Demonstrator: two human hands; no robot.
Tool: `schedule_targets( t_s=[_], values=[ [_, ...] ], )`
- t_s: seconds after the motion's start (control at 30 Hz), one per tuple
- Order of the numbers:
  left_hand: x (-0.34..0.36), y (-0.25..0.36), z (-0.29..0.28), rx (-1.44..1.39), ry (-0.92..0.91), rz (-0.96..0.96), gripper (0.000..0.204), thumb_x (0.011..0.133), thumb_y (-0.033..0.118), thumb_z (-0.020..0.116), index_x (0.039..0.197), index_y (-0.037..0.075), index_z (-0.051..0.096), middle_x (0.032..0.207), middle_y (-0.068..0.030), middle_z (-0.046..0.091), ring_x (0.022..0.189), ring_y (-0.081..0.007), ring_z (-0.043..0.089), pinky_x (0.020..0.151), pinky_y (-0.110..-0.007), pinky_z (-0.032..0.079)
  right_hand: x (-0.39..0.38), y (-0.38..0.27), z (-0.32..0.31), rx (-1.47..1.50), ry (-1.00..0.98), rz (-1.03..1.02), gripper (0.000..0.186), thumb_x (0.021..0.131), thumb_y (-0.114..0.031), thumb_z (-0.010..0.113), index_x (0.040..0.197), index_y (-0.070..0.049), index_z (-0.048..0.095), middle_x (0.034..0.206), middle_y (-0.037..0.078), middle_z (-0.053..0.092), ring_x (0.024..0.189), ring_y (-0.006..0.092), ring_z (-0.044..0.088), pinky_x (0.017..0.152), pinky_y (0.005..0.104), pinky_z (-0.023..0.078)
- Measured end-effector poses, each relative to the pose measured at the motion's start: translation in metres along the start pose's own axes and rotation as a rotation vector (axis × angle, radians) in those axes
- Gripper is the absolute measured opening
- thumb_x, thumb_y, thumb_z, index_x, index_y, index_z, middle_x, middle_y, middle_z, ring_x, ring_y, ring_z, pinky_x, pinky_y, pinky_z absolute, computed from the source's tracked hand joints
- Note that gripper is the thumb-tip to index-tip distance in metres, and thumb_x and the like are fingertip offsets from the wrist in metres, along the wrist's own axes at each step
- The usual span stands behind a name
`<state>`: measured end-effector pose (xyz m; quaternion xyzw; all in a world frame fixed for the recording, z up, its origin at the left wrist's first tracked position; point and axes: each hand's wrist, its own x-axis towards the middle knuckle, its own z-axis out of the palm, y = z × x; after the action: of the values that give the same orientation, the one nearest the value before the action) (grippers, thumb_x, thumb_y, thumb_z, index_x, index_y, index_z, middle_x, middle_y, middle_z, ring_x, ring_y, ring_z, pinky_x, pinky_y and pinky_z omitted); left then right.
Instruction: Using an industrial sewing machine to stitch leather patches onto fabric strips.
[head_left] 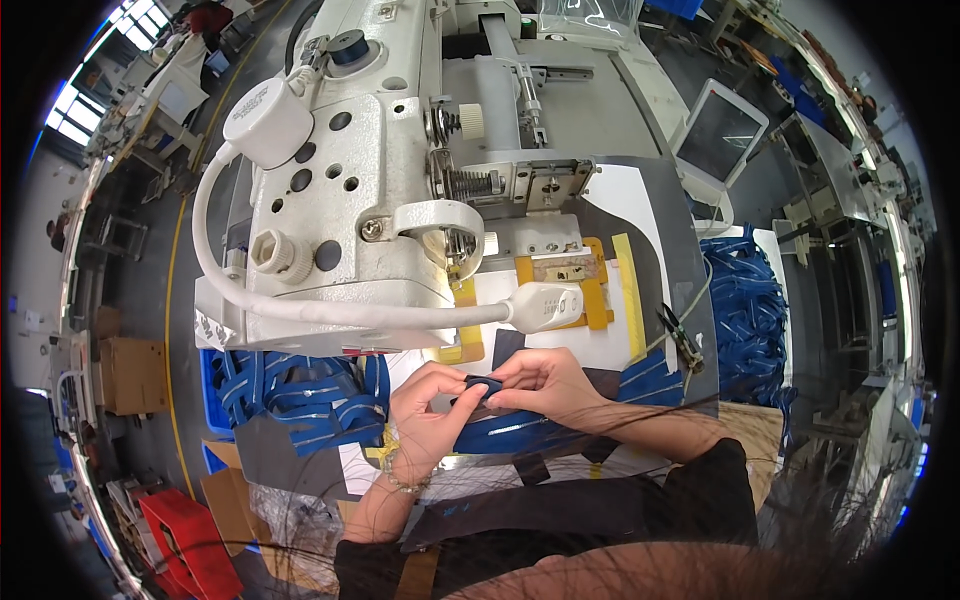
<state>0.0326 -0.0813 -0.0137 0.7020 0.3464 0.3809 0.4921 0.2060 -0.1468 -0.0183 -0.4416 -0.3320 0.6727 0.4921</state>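
Note:
My left hand (428, 408) and my right hand (548, 384) meet in front of a white industrial sewing machine (345, 200). Both pinch a small dark navy piece (484, 384), which looks like a folded tab of fabric, between thumbs and fingertips. The fingers cover most of it. Just below my hands a blue strip (510, 430) with a pale line along it crosses the table edge. Beyond them lies a yellow clamp frame (597, 290) on the machine bed, partly behind a white cable plug (545, 307).
Blue strips (300, 395) are heaped at the left, and a larger pile (745, 315) hangs at the right. Thread snips (681, 340) lie right of the clamp frame. A tilted screen (720, 130) stands at the back right. Cardboard (228, 505) and a red crate (185, 545) sit lower left.

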Motion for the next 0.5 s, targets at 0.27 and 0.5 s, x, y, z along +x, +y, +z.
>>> schedule_targets(
  t_s=[0.27, 0.5],
  values=[
    [-0.0015, 0.0005, 0.0008, 0.061, -0.005, 0.002, 0.015, 0.067, -0.001, 0.075, 0.068, -0.001, 0.060, 0.074, -0.0111, 0.063, 0.069, -0.0161, 0.061, 0.064, -0.025, 0.047, -0.0020, -0.0047, 0.0023, -0.016, 0.011, 0.004, 0.016, 0.081, -0.003, 0.067, 0.093, 0.006, 0.060, 0.087, 0.009, 0.066, 0.080, 0.0096, 0.063, 0.073, 0.0212, 0.052],
    [0.0004, 0.0007, -0.0050, -0.087, -0.167, -0.211, 0.015, 0.078, 0.009, 0.067, 0.071, 0.001, 0.057, 0.065, -0.0062, 0.056, 0.057, -0.0123, 0.050, 0.055, -0.024, 0.041, -0.0056, -0.0063, -0.0011, -0.081, -0.054, -0.039, 0.013, 0.083, -0.003, 0.065, 0.092, 0.005, 0.060, 0.085, 0.007, 0.065, 0.080, 0.0094, 0.063, 0.073, 0.0211, 0.052]
  ],
)
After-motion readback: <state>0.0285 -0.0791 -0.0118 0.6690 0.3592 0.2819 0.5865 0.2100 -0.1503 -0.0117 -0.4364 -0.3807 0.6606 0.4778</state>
